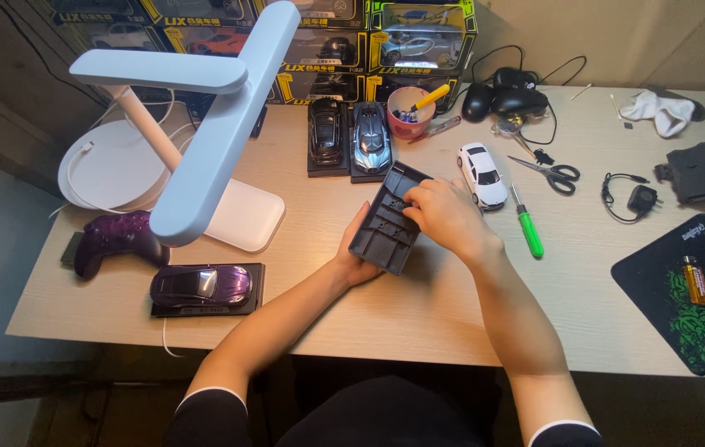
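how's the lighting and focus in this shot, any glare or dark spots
Head view: the desk is evenly lit and mostly sharp; the white lamp near the lens looks oversized and a bit soft; soft shine on the purple car and silver car; the black tray between the left hand and right hand reads dark; under the desk is deep shadow.

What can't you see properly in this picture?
- Head view: the right hand covers part of the black base, so what its fingers touch is hidden.
- The left hand is mostly behind the base; its grip is unclear.
- The white lamp hides the desk behind it and part of the purple controller.
- The cup contents are too small to tell.
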